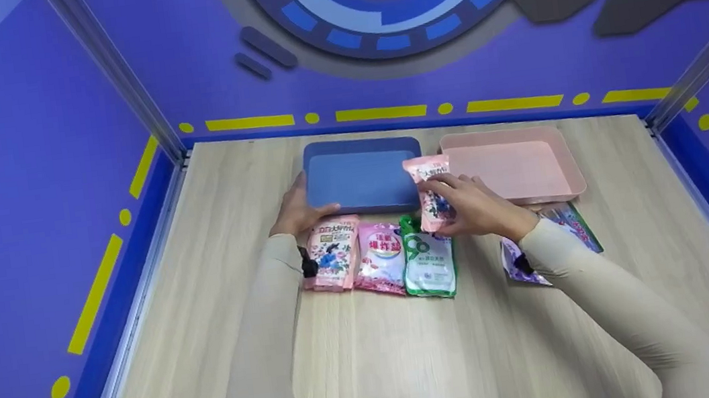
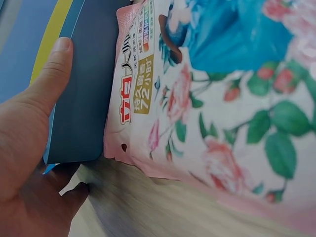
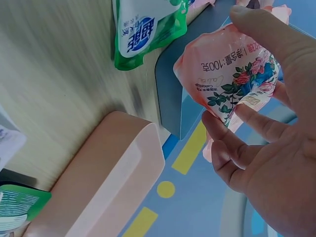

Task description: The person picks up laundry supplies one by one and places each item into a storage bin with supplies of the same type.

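My left hand (image 1: pixel 296 211) holds the front left corner of a blue tray (image 1: pixel 369 210), its thumb (image 2: pixel 55 66) lying at the rim of the front wall. Close in front of that wall lies a pink floral detergent pouch (image 1: pixel 333 254). In the right hand (image 1: pixel 474 206) a matching pink floral pouch (image 3: pixel 237 74) is pinched between thumb and fingers. It hangs over the blue tray's right end, near the gap to a pink tray (image 1: pixel 571 162). Below the right hand lies a green and white pouch (image 1: pixel 428 261), and beside it a pink pouch (image 1: pixel 380 260) with red lettering.
A purple packet (image 1: pixel 519 264) and a green-edged packet (image 1: pixel 575 219) lie on the wooden table (image 1: pixel 388 364), partly hidden under the right forearm. Purple panels (image 1: pixel 204 75) with yellow marks stand behind the trays and on both sides.
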`<state>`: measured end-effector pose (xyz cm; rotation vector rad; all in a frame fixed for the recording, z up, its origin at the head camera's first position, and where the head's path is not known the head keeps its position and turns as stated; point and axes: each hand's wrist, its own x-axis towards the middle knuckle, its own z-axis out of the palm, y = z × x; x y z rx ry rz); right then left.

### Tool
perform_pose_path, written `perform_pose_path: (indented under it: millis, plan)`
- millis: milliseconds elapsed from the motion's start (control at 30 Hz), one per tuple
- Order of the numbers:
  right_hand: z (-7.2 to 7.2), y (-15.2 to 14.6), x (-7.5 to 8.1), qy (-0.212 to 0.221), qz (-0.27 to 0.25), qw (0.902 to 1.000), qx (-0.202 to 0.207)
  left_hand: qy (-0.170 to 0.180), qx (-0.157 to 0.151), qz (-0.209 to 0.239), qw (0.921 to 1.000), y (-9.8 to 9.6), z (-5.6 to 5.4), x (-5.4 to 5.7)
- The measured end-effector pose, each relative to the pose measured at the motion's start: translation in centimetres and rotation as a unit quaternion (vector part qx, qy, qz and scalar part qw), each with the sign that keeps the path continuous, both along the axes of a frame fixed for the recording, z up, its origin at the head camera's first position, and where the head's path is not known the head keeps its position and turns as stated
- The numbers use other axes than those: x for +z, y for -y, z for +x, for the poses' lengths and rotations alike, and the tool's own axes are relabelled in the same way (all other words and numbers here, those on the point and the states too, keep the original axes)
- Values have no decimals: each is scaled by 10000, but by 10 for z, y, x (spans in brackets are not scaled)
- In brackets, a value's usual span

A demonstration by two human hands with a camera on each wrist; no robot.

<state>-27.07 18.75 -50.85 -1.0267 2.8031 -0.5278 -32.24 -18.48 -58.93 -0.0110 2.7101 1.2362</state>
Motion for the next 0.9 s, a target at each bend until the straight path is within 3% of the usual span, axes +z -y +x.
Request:
perform_pose_path:
  millis: [333, 700, 900]
  plan:
    - [-13, 8, 0, -185, 44, 9998, 104, 87, 87, 73, 9999, 1, 0, 0]
    - [-25, 13, 4, 79, 161, 9998, -105, 57, 167, 158, 9997, 0, 1, 1]
    - [-30, 18, 4, 16, 151, 9998, -109, -106, 9, 4, 9999, -1, -1, -1]
